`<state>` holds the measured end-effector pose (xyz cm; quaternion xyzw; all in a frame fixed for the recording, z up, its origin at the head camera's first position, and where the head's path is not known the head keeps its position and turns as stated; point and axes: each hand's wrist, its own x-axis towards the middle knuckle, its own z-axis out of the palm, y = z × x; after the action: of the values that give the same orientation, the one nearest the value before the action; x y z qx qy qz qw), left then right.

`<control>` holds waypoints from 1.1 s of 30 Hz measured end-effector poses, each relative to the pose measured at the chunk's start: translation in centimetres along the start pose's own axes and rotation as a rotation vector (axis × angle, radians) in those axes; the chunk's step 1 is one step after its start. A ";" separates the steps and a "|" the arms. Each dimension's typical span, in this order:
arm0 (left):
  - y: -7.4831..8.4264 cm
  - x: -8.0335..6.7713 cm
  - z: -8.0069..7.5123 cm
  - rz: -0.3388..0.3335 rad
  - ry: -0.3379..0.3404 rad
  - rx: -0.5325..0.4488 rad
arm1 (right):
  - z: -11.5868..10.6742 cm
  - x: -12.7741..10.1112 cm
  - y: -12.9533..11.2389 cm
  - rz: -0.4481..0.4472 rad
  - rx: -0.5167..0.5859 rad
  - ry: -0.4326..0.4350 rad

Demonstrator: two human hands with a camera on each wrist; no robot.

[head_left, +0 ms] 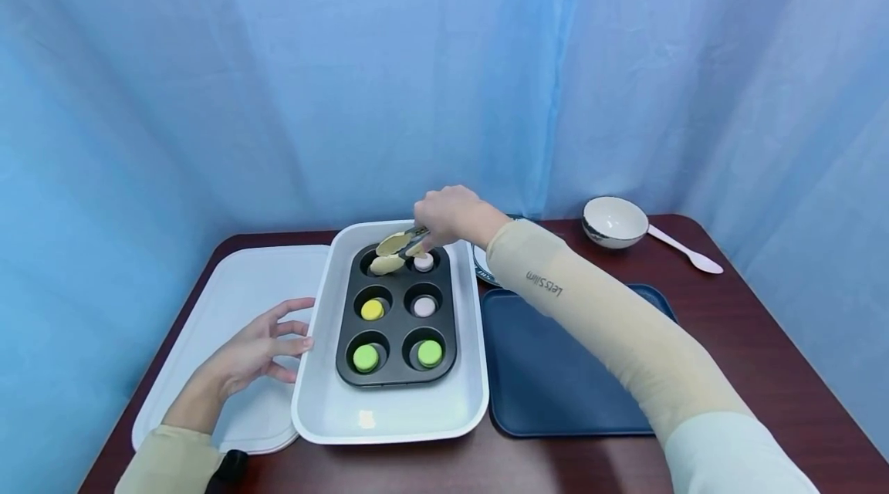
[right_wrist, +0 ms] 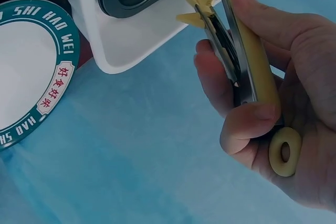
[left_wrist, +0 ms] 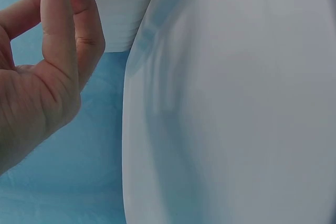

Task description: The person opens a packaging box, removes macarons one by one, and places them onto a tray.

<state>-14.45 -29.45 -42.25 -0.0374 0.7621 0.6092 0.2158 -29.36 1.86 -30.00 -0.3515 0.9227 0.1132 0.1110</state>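
My right hand grips a pair of yellow-and-metal tongs, fingers and thumb curled round the handles. The tongs' yellow heads are parted over the far left cup of a dark muffin tin; whether they touch anything there is hidden. Macaron-like rounds lie in the other cups: a yellow one, a near left green one, a near right green one and pale pink ones. The tin sits in a white tray. Beside its left rim, my left hand has loosely bent fingers, holding nothing.
White boards lie at the left, under the left arm. A dark blue tray is right of the white tray. Behind it a green-rimmed plate is partly covered by the right arm. A bowl and white spoon stand far right.
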 end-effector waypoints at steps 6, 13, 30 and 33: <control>-0.1 0.0 0.1 -0.005 -0.006 -0.003 | 0.0 0.2 -0.8 0.026 0.012 -0.040; 0.0 0.0 0.0 -0.004 -0.009 -0.011 | -0.3 0.3 -1.6 0.018 0.043 -0.035; 0.1 0.0 -0.3 -0.007 -0.011 0.001 | 0.8 0.7 -0.5 -0.044 0.049 -0.013; 0.2 -0.1 -0.3 -0.009 -0.008 0.001 | 1.1 0.6 -0.2 -0.060 0.055 0.008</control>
<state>-14.52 -29.68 -42.03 -0.0385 0.7616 0.6078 0.2214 -29.51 1.65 -31.23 -0.3763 0.9149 0.0830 0.1203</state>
